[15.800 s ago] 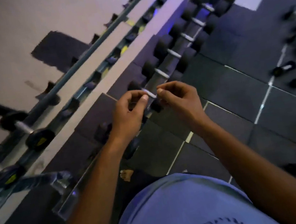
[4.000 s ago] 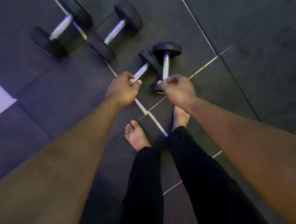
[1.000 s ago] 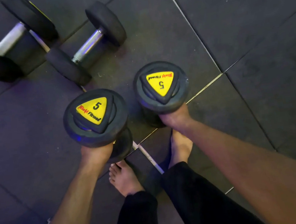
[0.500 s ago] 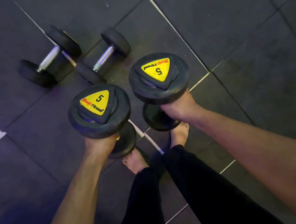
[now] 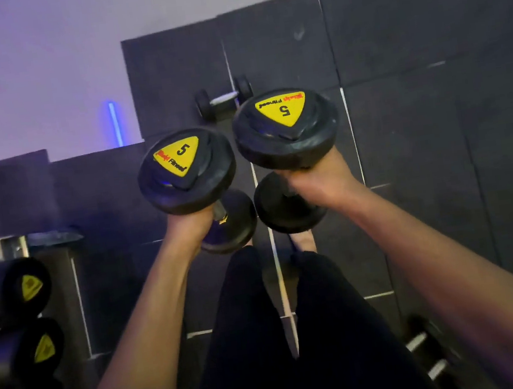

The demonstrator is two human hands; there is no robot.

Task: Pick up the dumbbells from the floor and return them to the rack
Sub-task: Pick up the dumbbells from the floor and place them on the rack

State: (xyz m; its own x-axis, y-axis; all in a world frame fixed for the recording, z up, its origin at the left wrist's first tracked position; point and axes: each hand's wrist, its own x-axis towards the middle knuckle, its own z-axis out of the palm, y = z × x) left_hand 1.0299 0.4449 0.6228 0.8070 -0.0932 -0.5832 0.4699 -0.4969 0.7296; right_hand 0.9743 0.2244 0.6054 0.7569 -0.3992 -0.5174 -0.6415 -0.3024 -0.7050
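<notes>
Both arms reached forward, bare. The left hand (image 5: 189, 227) and right hand (image 5: 319, 182) were each clenched around a handle.

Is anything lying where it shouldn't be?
Yes. One dumbbell lies alone on the floor mats ahead, away from the racked dumbbells at the left. More handles show on the floor at lower right. The held pair looks fine.

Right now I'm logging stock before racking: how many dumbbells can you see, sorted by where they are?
Black yellow-labelled "5" dumbbells held in the hands: 2
Black chrome-handled dumbbells on the floor: 2, the second partly hidden
Black dumbbell ends on the rack at left: 3
Total: 7
</notes>
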